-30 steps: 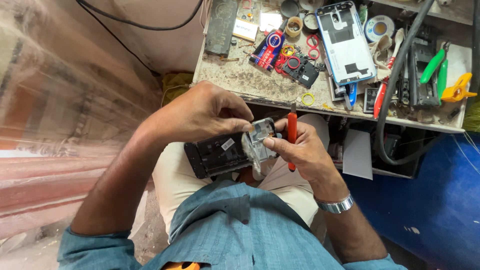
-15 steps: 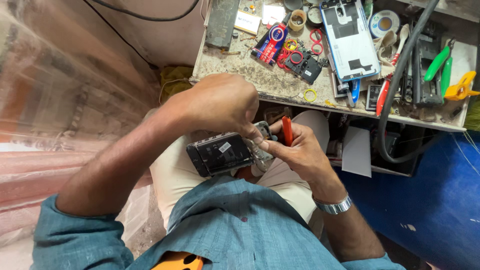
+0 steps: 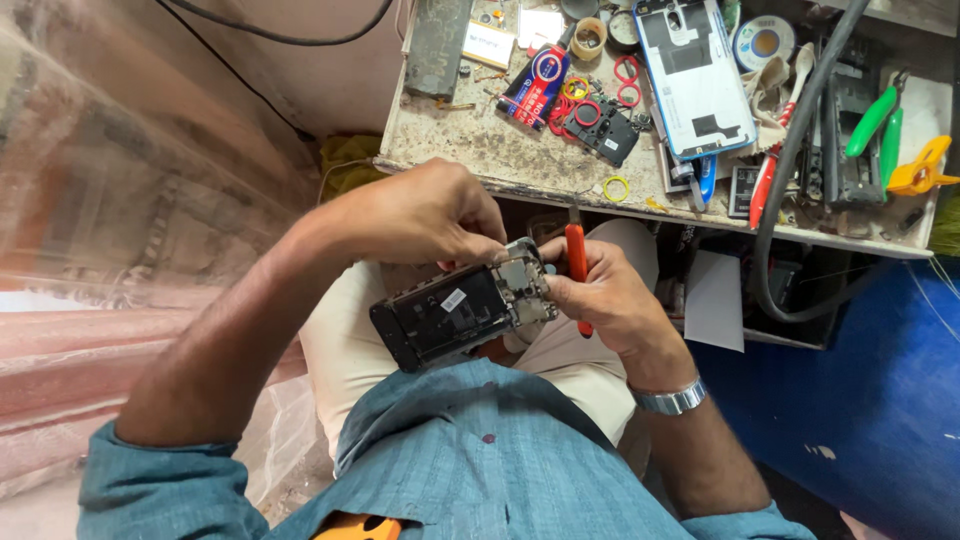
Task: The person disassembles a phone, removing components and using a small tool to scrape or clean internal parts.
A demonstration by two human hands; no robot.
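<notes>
From the head camera, an opened black phone chassis with its back off (image 3: 462, 315), a flat rectangular slab of dark plastic and metal, sat above the person's lap, in front of the worn, speckled bench (image 3: 500, 150). Its long axis ran diagonally, the lower end toward the left arm and the upper end, with exposed silvery shielding, toward the bench edge.

The left hand (image 3: 425, 215) arched over the slab from above, fingers (image 3: 480, 240) curled down and pinching the upper end. The right hand (image 3: 600, 295) cupped that same end from the other side, fingers wrapped shut around a slim screwdriver with a glossy red plastic handle (image 3: 577, 262). The handle stood nearly upright, just beside the phone's top corner; the tip was hidden behind the palm. A metal-link wristwatch (image 3: 672, 398) ringed the right wrist.

On the bench lay a white-and-blue phone back panel (image 3: 693, 75), red and yellow rubber rings (image 3: 615, 188), green-handled pliers (image 3: 872, 122) and a thick black hose (image 3: 790, 170).
</notes>
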